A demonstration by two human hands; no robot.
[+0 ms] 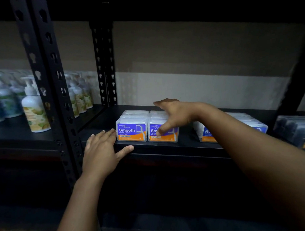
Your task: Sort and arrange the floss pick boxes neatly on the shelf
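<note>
Right hand (172,114): spans the right-hand row of Smooth boxes (161,127) from above, thumb pressed on the front label, fingers reaching over toward the rear of the row. The grip appears to bracket the row front to back; whether the far fingertips touch the last box cannot be told.

Left hand (102,148): flat and relaxed on the shelf edge (166,149), holding nothing, fingertips just beside the lower left corner of the left-hand row of Smooth boxes (131,128).

Key relation: the 2 rows stand side by side, touching, each running lengthwise away from the fingers toward the wall. The right hand is already on its row; the left is nearer the other. Judgement: squaring the rows calls for pressure along that front-to-back axis.

A further group of floss boxes (249,124) lies beyond the right forearm, well apart from the 2 rows and partly hidden.

Surface: dark, flat metal shelf. Surroundings: dim lighting, black slotted uprights (103,65), pump bottles (34,110) in the bay left of the fingers.
</note>
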